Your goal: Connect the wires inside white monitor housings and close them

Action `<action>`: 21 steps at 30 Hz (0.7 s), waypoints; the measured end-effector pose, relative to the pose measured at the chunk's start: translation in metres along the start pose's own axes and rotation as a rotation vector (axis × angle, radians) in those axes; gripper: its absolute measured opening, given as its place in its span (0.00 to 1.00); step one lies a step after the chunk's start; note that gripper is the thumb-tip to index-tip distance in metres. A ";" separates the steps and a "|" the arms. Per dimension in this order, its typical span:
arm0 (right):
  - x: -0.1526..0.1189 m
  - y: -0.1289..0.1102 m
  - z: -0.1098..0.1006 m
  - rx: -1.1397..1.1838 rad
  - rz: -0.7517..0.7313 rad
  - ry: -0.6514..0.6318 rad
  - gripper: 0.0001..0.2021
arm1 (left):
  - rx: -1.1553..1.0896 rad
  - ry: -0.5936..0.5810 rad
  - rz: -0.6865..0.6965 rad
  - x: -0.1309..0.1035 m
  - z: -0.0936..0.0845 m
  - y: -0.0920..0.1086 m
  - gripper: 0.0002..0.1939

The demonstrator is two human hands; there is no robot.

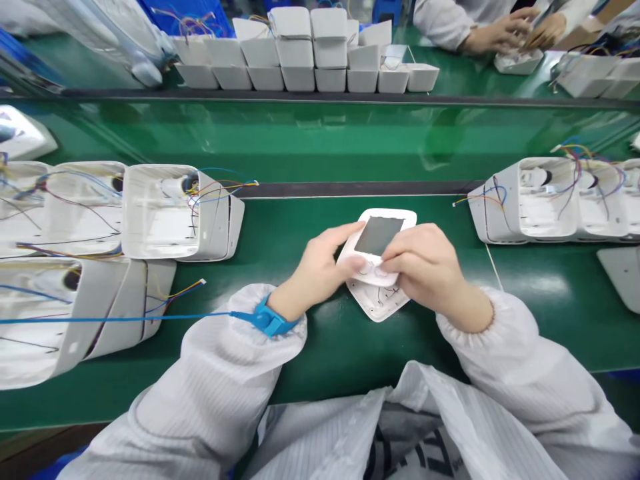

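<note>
white faceplate with a grey screen sits in the person's hands, over a white back cover that pokes out below it; i can't tell whether the two touch. the left hand has its fingers gripping the left side of the faceplate, thumb on the front near the bottom. the right hand has its fingers closed in a pinch at the faceplate's lower right, by the screen's corner; whether anything thin is caught between them, i can't tell. a blue wrist strap circles the left wrist. beneath the faceplate lies the green surface. well to its left stand open white housings with loose coloured wires, and well to its right are more white casings, wires trailing too. beyond it are stacked white boxes, and farther right another person's hands handle something.
</note>
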State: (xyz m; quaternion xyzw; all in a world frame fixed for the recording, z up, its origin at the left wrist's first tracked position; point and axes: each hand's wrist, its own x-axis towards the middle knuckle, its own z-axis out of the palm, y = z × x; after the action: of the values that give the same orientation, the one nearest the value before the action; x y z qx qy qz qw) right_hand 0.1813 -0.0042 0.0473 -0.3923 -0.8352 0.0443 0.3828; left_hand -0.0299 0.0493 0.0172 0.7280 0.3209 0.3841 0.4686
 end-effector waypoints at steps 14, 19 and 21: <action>0.000 0.040 -0.013 0.162 0.388 -0.270 0.09 | -0.189 -0.043 0.292 -0.009 0.023 -0.002 0.47; 0.000 0.018 -0.011 -0.252 0.342 -0.405 0.02 | -0.450 -0.072 0.192 -0.019 0.036 -0.013 0.39; 0.002 0.004 -0.013 -0.355 0.241 -0.432 0.06 | -0.519 -0.072 0.176 -0.021 0.039 -0.018 0.39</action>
State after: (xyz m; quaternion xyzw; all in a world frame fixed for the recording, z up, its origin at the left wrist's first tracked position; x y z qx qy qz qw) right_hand 0.1920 -0.0026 0.0559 -0.5310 -0.8394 0.0253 0.1136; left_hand -0.0085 0.0216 -0.0152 0.6217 0.1306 0.4666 0.6154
